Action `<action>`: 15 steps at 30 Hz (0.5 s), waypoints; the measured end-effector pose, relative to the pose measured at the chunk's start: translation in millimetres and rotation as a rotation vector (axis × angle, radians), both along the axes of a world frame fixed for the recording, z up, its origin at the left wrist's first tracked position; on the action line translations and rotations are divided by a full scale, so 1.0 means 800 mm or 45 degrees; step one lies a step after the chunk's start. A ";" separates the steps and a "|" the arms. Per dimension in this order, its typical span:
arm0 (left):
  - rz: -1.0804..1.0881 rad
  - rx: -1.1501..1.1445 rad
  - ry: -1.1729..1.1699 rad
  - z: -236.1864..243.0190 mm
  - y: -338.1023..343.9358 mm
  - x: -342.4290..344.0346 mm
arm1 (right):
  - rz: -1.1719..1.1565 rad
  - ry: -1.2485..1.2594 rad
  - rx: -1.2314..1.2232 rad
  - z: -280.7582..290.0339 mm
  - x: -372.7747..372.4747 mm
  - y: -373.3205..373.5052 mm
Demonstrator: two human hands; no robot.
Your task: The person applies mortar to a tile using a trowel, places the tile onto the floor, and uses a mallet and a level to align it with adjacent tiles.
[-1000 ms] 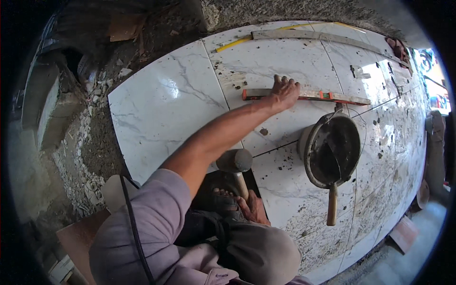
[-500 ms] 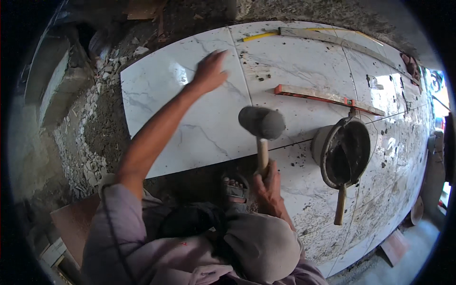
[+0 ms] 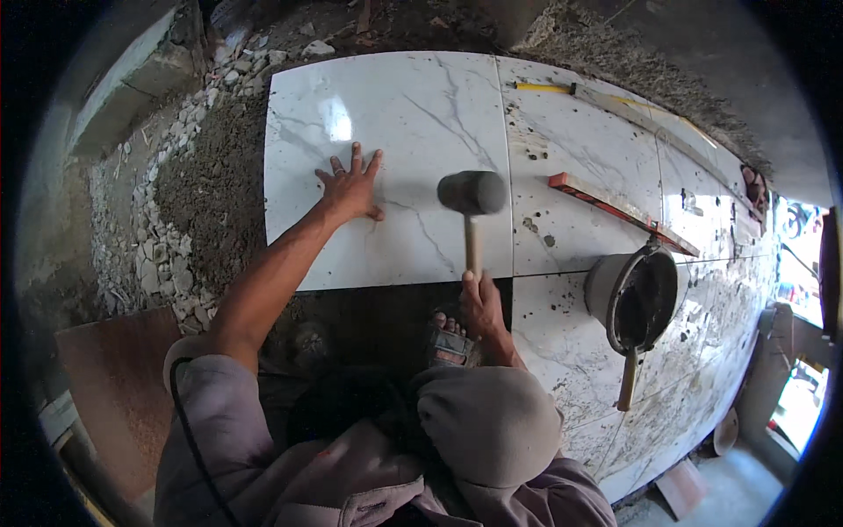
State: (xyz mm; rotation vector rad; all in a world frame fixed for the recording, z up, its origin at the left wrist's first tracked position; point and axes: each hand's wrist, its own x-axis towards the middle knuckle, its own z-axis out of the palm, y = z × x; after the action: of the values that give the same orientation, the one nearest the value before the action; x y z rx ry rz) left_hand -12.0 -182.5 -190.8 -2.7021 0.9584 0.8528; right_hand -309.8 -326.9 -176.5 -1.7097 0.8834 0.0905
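My left hand (image 3: 349, 189) lies with fingers spread on a large white tile (image 3: 307, 246) with grey veins. A ring shows on one finger. My right hand (image 3: 482, 303) is wrapped round the wooden handle of a mallet (image 3: 472, 192), whose dark, blunt head is over the tile's right part. Whether the head touches the tile I cannot tell. Right of the joint, a red-edged spirit level (image 3: 615, 209) rests on the neighbouring tiles. Close to its right end stands a bucket (image 3: 606, 290) with grey mortar inside and a wooden-handled tool (image 3: 628, 382) leaning over its rim.
A long straightedge (image 3: 654, 123) and a yellow strip (image 3: 540, 87) lie along the far edge of the tiles. Rubble (image 3: 167, 228) and dark mortar bed (image 3: 233, 176) border the left side. A brown board (image 3: 118, 386) is at lower left. My sandalled foot (image 3: 450, 338) stands below the tile's near edge.
My left hand has come down leftward and nearer, from near the joint to flat on the tile. The mallet head has shifted slightly left and away, now over the tile. The view has turned.
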 end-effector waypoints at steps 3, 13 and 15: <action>0.024 -0.033 -0.045 0.001 0.017 0.009 | -0.067 -0.221 0.071 0.038 0.017 0.017; 0.047 -0.030 -0.020 0.003 0.020 0.005 | 0.060 -0.169 -0.137 0.028 0.026 0.018; 0.045 -0.024 -0.007 -0.001 0.016 0.005 | 0.042 -0.252 -0.179 0.033 0.030 0.024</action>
State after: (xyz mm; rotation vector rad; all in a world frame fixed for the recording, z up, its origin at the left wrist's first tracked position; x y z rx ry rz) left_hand -8.2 -169.5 -191.9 -2.7434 0.9254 0.8469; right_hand -285.7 -307.3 -150.3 -1.8288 0.7287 -0.1201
